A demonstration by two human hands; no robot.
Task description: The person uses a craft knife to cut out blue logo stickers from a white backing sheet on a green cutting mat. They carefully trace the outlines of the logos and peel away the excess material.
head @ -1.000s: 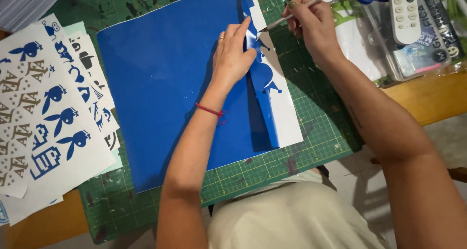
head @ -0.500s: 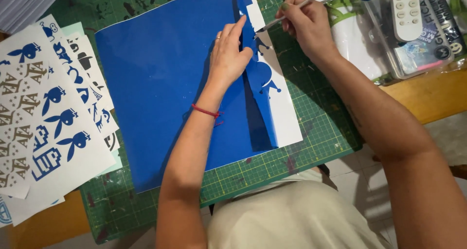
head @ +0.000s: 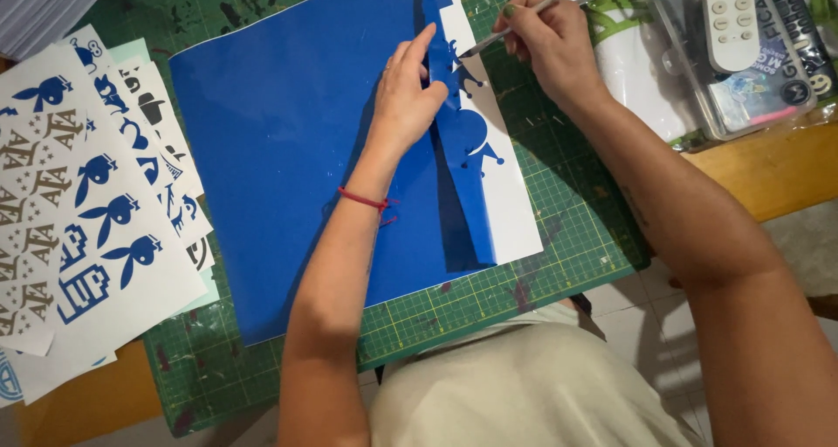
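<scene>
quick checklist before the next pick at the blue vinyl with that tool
1. Left hand pressing the blue vinyl sheet flat: ok.
2. Right hand gripping the thin metal tool: ok.
3. Tool tip meets the cut shapes on the peeled strip: ok.
4. Left fingertips clear of the tip: not ok, very close.
5. Green cutting mat lies under the work: ok.
6. Tip sharpness: cannot tell.

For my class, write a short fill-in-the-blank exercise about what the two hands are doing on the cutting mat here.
1. The right hand holds a thin metal ____ with its tip on the sheet.
2. The left hand presses flat on the ____ vinyl sheet.
3. The sheet lies on a ____ cutting mat.
4. A thin ____ string bracelet circles the left wrist.

Missing words: tool; blue; green; red
</scene>
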